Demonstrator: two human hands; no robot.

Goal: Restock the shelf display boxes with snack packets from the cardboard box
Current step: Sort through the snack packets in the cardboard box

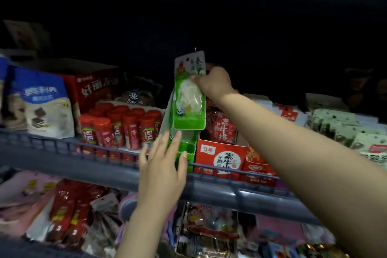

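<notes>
A green snack packet (pixel 189 94) with a panda picture hangs upright above a green display box (pixel 184 146) on the upper shelf. My right hand (pixel 215 84) pinches the packet by its right edge, thumb on its front. My left hand (pixel 162 165) has straight fingers that touch the front left side of the green display box. The cardboard box is not in view.
A red display box (pixel 219 158) of red packets stands right of the green one. Red tubes (pixel 121 130) and a blue-white bag (pixel 45 102) sit to the left. A grey shelf rail (pixel 62 153) runs along the front. Pale green packets (pixel 345 130) lie at right. The lower shelf holds mixed packets.
</notes>
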